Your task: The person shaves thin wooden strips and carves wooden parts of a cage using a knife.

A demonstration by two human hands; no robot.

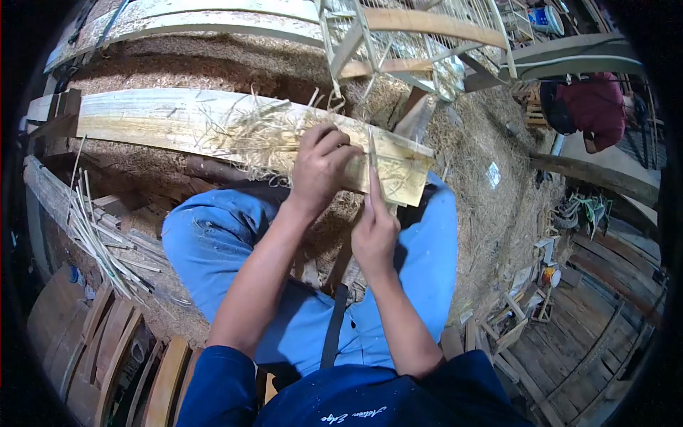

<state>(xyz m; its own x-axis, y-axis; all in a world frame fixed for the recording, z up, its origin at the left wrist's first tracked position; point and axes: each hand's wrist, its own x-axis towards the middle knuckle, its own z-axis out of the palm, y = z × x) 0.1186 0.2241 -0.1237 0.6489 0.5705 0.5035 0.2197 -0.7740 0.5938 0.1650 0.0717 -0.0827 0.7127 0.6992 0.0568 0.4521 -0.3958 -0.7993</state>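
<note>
My left hand (320, 165) is closed above a long pale wooden board (149, 114), its fingers curled. What it grips is mostly hidden; I cannot make it out. Just to its right, my right hand (376, 235) is wrapped round the handle of a knife (373, 158). The narrow blade points away from me, across a smaller flat piece of wood (402, 181) at the board's right end. Curly wood shavings (260, 139) are heaped on the board left of my left hand.
Thin pale strips (99, 242) lie in a bundle at the left. A wooden frame with thin bars (420, 35) stands beyond the board. Another person in a dark red shirt (594, 107) is at the far right. Curved wooden pieces (107, 349) stand at lower left. Shavings cover the floor (491, 220).
</note>
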